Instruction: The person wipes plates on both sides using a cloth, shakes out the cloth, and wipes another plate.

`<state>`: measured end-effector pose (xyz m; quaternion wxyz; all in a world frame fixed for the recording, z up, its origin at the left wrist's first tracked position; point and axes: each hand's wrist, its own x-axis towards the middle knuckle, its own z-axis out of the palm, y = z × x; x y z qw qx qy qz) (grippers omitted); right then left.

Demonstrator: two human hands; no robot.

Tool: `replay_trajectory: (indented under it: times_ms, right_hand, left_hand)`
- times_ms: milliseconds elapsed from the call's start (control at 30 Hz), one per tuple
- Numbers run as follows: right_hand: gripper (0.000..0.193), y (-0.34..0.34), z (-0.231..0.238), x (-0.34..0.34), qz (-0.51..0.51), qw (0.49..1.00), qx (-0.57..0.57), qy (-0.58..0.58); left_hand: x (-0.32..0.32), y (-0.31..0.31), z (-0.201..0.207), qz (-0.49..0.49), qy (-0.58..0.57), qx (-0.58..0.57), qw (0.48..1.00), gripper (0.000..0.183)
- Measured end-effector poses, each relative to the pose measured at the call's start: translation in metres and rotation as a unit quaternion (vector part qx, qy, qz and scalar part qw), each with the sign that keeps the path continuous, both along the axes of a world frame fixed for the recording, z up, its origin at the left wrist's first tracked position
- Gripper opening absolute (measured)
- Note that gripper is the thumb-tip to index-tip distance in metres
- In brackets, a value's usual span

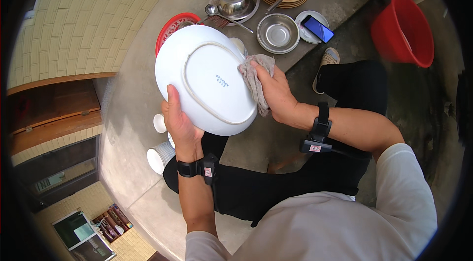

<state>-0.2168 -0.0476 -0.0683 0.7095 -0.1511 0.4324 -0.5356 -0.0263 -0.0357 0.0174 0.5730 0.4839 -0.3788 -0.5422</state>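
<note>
Probably stiff, fairly weighty, slick and breakable, the white oval plate is best held by its rim; it is raised between both hands in front of the body, underside toward the camera. The left hand has its grip pinching the lower-left rim, thumb along the underside, while the right hand, elbow bent outward, has its grip bunched on a soft grey cloth at the right edge.

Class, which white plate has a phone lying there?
The small plate right of the steel bowl; the larger, oval plate is in the left hand, underside showing.
</note>
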Motion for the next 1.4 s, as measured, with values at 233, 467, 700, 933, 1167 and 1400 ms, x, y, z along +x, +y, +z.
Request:
replay_trajectory:
  times_ms: [233, 467, 700, 933, 1167, 1400]
  right_hand:
    - [0.035, -0.053, 0.017, -0.025, 0.024, 0.986, -0.166, 0.0]
    - [0.041, -0.038, 0.045, -0.016, 0.052, 0.825, -0.444, 0.346]
    - [0.039, -0.034, 0.055, -0.02, 0.058, 0.745, -0.464, 0.476]
    - [0.023, -0.076, 0.019, -0.023, -0.013, 0.971, -0.237, 0.032]
    - [0.03, -0.034, -0.022, 0.009, -0.001, 0.98, 0.063, -0.191]
    - [0.037, -0.018, -0.026, 0.026, -0.003, 0.951, 0.111, -0.289]
  left_hand:
    - [-0.016, 0.018, -0.002, -0.057, -0.048, 0.003, 0.997, 0.04]
    - [-0.039, 0.018, -0.012, -0.168, -0.221, 0.037, 0.96, 0.024]
    - [-0.05, 0.018, -0.015, -0.146, -0.295, -0.042, 0.943, 0.023]
    - [-0.055, 0.023, 0.001, -0.128, -0.3, -0.028, 0.945, 0.017]
    - [-0.051, 0.015, 0.026, 0.007, -0.235, -0.097, 0.967, 0.024]
    - [-0.034, 0.016, 0.009, 0.085, -0.174, -0.17, 0.966, 0.042]
